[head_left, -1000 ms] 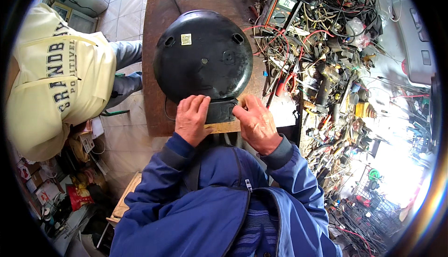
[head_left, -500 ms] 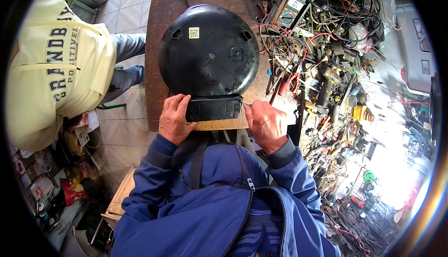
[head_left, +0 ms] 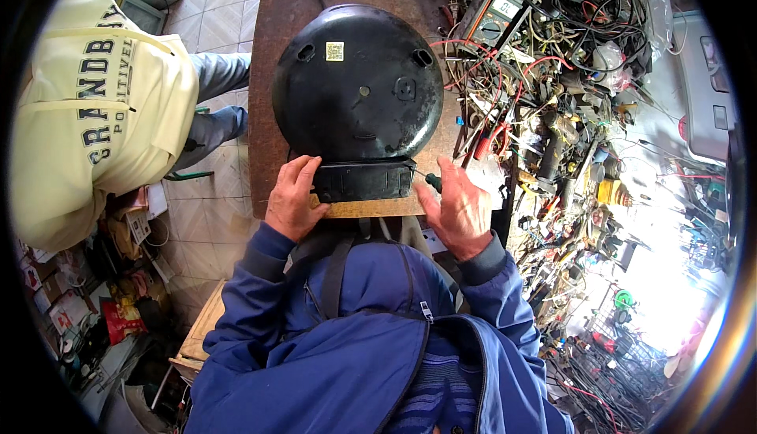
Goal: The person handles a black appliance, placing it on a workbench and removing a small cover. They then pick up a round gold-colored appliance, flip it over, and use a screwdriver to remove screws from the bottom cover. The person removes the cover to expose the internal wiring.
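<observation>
A round black appliance base (head_left: pixel 355 119), with a small printed sticker, two oval slots and worn patches, lies on the brown wooden table. Along its near edge sits a rectangular black housing (head_left: pixel 364 182). My left hand (head_left: pixel 293 199) grips the housing's left end, fingers at its upper corner and thumb at its lower one. At the opposite end, my right hand (head_left: pixel 460 207) has a screwdriver (head_left: pixel 432 182) with a dark green handle between thumb and fingers. The screwdriver's thin shaft points at the housing's upper right corner; whether the tip touches is too small to tell.
Right of the table (head_left: pixel 272 55) spreads a dense heap of tools, wires and parts, with an orange-and-grey multimeter (head_left: pixel 495 14) and its red leads. A person in a cream hoodie (head_left: pixel 102 119) sits at the left. A wooden stool (head_left: pixel 203 324) stands by my left arm.
My right hand has opened its grip somewhat, so the green screwdriver handle now shows between thumb and fingers. The left hand keeps its hold. The whole view has shifted slightly.
</observation>
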A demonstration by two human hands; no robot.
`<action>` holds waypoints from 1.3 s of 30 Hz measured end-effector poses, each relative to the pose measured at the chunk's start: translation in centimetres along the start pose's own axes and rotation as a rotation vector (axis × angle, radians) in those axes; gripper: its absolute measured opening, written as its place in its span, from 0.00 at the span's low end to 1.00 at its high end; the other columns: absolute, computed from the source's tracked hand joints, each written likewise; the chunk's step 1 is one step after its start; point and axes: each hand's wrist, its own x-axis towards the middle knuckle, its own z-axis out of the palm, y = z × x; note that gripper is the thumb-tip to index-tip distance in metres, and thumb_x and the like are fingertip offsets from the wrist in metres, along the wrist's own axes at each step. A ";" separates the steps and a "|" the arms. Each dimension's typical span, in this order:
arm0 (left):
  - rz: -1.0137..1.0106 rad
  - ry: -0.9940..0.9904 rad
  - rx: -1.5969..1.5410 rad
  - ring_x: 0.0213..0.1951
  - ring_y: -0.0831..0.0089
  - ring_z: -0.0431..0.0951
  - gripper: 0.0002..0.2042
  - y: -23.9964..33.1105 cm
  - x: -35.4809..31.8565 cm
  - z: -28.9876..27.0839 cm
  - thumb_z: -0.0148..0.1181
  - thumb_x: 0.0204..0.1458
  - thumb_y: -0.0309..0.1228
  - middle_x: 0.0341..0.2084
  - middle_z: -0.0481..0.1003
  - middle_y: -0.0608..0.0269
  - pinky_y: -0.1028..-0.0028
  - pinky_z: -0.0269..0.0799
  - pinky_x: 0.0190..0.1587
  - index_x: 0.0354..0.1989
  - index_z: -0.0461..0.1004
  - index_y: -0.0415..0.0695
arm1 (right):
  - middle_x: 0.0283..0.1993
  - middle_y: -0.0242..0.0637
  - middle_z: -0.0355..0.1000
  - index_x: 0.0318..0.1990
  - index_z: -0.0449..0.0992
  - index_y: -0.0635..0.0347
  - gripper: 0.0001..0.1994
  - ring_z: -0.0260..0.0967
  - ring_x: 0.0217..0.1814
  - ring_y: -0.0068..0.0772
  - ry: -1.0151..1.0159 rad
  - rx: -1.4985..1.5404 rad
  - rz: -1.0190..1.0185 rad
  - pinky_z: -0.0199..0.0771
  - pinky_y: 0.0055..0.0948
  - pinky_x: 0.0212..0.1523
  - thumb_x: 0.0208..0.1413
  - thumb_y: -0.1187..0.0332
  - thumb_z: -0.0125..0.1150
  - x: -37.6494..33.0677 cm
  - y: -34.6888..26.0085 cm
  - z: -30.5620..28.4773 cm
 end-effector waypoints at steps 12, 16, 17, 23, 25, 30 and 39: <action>0.024 0.117 -0.025 0.59 0.47 0.74 0.44 -0.1 -0.8 1.0 0.77 0.32 0.19 0.59 0.72 0.47 0.60 0.75 0.61 0.66 0.69 0.40 | 0.44 0.47 0.74 0.52 0.75 0.61 0.18 0.77 0.42 0.55 -0.115 0.055 -0.053 0.77 0.45 0.38 0.55 0.68 0.71 0.2 1.2 -0.3; 0.019 0.140 -0.047 0.59 0.47 0.74 0.43 0.0 -1.0 1.4 0.76 0.33 0.19 0.59 0.72 0.46 0.59 0.74 0.62 0.66 0.69 0.39 | 0.40 0.48 0.76 0.52 0.76 0.59 0.19 0.78 0.39 0.56 0.031 0.089 -0.008 0.77 0.45 0.37 0.56 0.64 0.72 0.8 0.0 -1.0; 0.019 0.141 -0.053 0.60 0.46 0.75 0.42 0.0 -1.0 1.4 0.76 0.34 0.19 0.59 0.72 0.45 0.59 0.74 0.63 0.66 0.70 0.39 | 0.41 0.48 0.76 0.54 0.75 0.58 0.20 0.78 0.40 0.56 -0.107 -0.004 0.091 0.77 0.45 0.38 0.56 0.63 0.73 0.6 0.8 -0.8; -0.008 0.129 -0.071 0.61 0.45 0.74 0.45 -0.3 -1.2 1.8 0.80 0.34 0.20 0.61 0.70 0.44 0.60 0.73 0.65 0.68 0.67 0.40 | 0.36 0.47 0.75 0.43 0.77 0.60 0.09 0.77 0.36 0.53 0.067 0.113 -0.049 0.77 0.42 0.36 0.56 0.72 0.69 1.3 0.0 -0.2; -0.030 0.144 -0.077 0.62 0.45 0.73 0.47 -0.6 -1.5 1.9 0.81 0.33 0.20 0.62 0.69 0.44 0.60 0.73 0.65 0.69 0.66 0.40 | 0.43 0.49 0.74 0.49 0.76 0.60 0.15 0.76 0.43 0.55 -0.139 -0.002 0.070 0.77 0.44 0.42 0.54 0.75 0.67 1.0 0.2 -0.5; -0.011 0.107 -0.099 0.62 0.46 0.73 0.48 -1.0 -1.2 1.6 0.82 0.31 0.20 0.63 0.68 0.45 0.61 0.74 0.65 0.69 0.65 0.40 | 0.40 0.45 0.75 0.42 0.77 0.58 0.09 0.76 0.38 0.53 0.073 0.128 -0.075 0.77 0.44 0.37 0.55 0.73 0.68 0.9 -0.4 0.0; -0.027 0.108 -0.108 0.61 0.48 0.74 0.45 -0.9 -1.2 1.6 0.81 0.32 0.21 0.62 0.70 0.47 0.61 0.74 0.64 0.67 0.68 0.41 | 0.36 0.43 0.73 0.39 0.78 0.60 0.06 0.75 0.35 0.53 0.139 0.175 -0.049 0.76 0.44 0.36 0.55 0.73 0.68 0.3 0.2 0.1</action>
